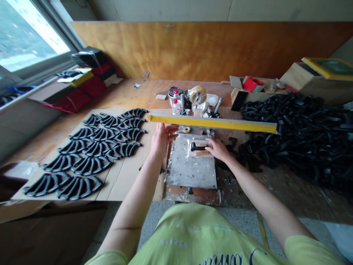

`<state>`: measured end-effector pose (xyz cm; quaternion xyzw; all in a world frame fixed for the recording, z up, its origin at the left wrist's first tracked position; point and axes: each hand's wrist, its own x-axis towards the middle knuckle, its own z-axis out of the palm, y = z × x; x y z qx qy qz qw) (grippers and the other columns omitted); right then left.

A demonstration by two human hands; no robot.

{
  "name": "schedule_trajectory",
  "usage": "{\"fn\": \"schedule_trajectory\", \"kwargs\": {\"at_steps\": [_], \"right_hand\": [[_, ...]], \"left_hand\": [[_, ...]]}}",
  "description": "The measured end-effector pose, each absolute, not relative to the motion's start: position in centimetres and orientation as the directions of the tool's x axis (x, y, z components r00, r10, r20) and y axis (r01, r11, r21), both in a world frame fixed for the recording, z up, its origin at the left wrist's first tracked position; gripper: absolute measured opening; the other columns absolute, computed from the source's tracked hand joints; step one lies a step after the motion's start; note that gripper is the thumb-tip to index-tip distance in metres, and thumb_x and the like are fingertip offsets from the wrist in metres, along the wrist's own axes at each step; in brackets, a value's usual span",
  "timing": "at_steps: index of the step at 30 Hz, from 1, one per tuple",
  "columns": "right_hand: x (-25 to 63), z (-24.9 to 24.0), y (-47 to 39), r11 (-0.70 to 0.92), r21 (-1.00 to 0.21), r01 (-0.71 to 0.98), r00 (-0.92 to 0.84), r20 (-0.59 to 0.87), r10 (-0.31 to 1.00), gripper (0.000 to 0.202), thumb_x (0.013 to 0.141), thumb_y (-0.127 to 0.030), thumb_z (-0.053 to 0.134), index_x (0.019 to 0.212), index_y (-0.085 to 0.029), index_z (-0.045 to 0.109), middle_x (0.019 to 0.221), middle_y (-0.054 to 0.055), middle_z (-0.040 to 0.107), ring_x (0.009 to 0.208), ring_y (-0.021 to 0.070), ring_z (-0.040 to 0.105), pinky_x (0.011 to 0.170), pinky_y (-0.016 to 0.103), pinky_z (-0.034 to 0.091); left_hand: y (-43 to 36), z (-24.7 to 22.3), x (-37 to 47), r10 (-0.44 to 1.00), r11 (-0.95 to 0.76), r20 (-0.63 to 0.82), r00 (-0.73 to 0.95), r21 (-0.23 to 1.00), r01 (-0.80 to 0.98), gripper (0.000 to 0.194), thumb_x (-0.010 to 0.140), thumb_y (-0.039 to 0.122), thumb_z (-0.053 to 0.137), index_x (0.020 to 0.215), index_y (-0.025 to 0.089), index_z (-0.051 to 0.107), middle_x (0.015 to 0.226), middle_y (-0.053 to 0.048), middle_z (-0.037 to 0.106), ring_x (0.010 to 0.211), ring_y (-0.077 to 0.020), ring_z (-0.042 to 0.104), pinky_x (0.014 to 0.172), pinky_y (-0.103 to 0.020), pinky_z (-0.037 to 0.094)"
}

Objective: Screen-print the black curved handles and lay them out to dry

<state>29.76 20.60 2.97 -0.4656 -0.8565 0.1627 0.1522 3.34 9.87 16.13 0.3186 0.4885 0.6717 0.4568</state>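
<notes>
A black curved plastic handle (198, 147) lies on a small taped pad on the grey metal plate (190, 173) in front of me. At its right end, the fingers of my right hand (218, 149) grip it. My left hand (161, 139) is at the plate's upper left, its fingers extended to the right and holding nothing. Just above both hands runs a long yellow and grey bar (212, 122), which looks like a frame seen edge-on. Whether my left thumb touches this bar I cannot tell.
Rows of black handles (93, 147) lie on cardboard (121, 180) at left. A large heap of black parts (300, 136) covers the right side. Behind the bar stand red-capped bottles (175, 105) and a tape roll (197, 95). Red boxes (88, 86) sit by the window.
</notes>
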Motion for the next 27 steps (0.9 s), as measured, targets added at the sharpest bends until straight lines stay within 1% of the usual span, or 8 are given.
{"fn": "schedule_trajectory", "kwargs": {"at_steps": [2, 7, 10, 12, 17, 21, 24, 27], "right_hand": [[28.1, 2.2, 18.7, 0.587, -0.336, 0.737, -0.592, 0.098, 0.8, 0.036, 0.085, -0.026, 0.065, 0.12, -0.024, 0.061, 0.106, 0.009, 0.064, 0.104, 0.0247, 0.056, 0.089, 0.038, 0.045], [24.6, 3.9, 13.0, 0.618, -0.278, 0.736, -0.584, 0.2, 0.786, 0.019, 0.093, -0.026, 0.053, 0.102, -0.019, 0.067, 0.096, 0.011, 0.061, 0.098, 0.0248, 0.054, 0.086, 0.037, 0.045], [23.5, 4.5, 9.4, 0.802, -0.321, 0.504, -0.787, 0.212, 0.579, 0.02, 0.094, -0.026, 0.052, 0.106, -0.022, 0.067, 0.092, 0.007, 0.063, 0.095, 0.021, 0.055, 0.084, 0.032, 0.045], [24.6, 4.0, 9.0, 0.814, -0.364, 0.453, -0.823, 0.18, 0.538, 0.021, 0.094, -0.025, 0.054, 0.11, -0.023, 0.066, 0.094, 0.005, 0.065, 0.094, 0.0188, 0.057, 0.084, 0.03, 0.046], [33.3, 0.8, 14.7, 0.403, -0.226, 0.887, -0.415, -0.008, 0.91, 0.03, 0.087, -0.014, 0.055, 0.116, -0.017, 0.064, 0.107, 0.014, 0.067, 0.102, 0.0255, 0.059, 0.085, 0.035, 0.046], [38.3, -0.7, 18.6, 0.16, -0.173, 0.972, -0.206, -0.294, 0.933, 0.056, 0.082, -0.012, 0.054, 0.136, -0.023, 0.052, 0.109, 0.015, 0.069, 0.097, 0.028, 0.065, 0.076, 0.036, 0.049], [39.1, 0.6, 19.7, 0.114, -0.231, 0.966, -0.188, -0.326, 0.927, 0.068, 0.077, -0.012, 0.056, 0.143, -0.025, 0.046, 0.112, 0.013, 0.069, 0.095, 0.0268, 0.066, 0.079, 0.036, 0.049], [38.4, 3.3, 20.6, 0.161, -0.441, 0.883, -0.265, -0.185, 0.946, 0.074, 0.074, -0.014, 0.063, 0.144, -0.026, 0.044, 0.109, 0.008, 0.069, 0.085, 0.0223, 0.067, 0.08, 0.033, 0.049]], "left_hand": [[9.2, 13.5, 4.5, 0.918, -0.03, -0.115, -0.381, 0.935, -0.354, 0.054, 0.084, 0.06, 0.055, 0.12, 0.019, 0.053, 0.1, -0.009, 0.069, 0.085, -0.0168, 0.068, 0.069, -0.027, 0.054], [4.2, 5.7, 8.6, 0.837, 0.482, -0.547, -0.021, 0.755, -0.445, 0.056, 0.083, 0.055, 0.062, 0.121, 0.015, 0.055, 0.11, -0.016, 0.07, 0.082, -0.0207, 0.07, 0.062, -0.029, 0.056], [1.1, 2.7, 8.5, 0.787, 0.485, -0.608, -0.103, 0.713, -0.506, 0.047, 0.087, 0.054, 0.055, 0.108, 0.013, 0.061, 0.102, -0.015, 0.072, 0.078, -0.0194, 0.071, 0.055, -0.024, 0.052], [-0.9, 1.3, 6.3, 0.735, 0.463, -0.634, -0.241, 0.728, -0.506, 0.042, 0.09, 0.051, 0.051, 0.096, 0.011, 0.064, 0.093, -0.014, 0.073, 0.07, -0.017, 0.069, 0.05, -0.022, 0.049], [-5.9, -2.4, -3.0, 0.419, 0.485, -0.661, -0.622, 0.743, -0.461, 0.044, 0.095, 0.044, 0.033, 0.083, 0.013, 0.063, 0.074, -0.01, 0.071, 0.061, -0.0159, 0.067, 0.052, -0.024, 0.05], [-7.3, -4.5, -7.3, 0.292, 0.71, -0.709, -0.642, 0.611, -0.351, 0.047, 0.093, 0.044, 0.03, 0.07, 0.015, 0.058, 0.061, -0.011, 0.066, 0.049, -0.0176, 0.061, 0.049, -0.027, 0.047], [-6.6, -4.6, -8.6, 0.331, 0.84, -0.717, -0.614, 0.52, -0.155, 0.052, 0.09, 0.054, 0.035, 0.063, 0.016, 0.057, 0.055, -0.013, 0.064, 0.044, -0.0192, 0.058, 0.044, -0.027, 0.042], [-4.8, -3.2, -9.7, 0.406, 0.875, -0.657, -0.635, 0.48, 0.062, 0.054, 0.085, 0.061, 0.042, 0.057, 0.017, 0.057, 0.045, -0.011, 0.059, 0.04, -0.0207, 0.053, 0.041, -0.028, 0.038]]}}
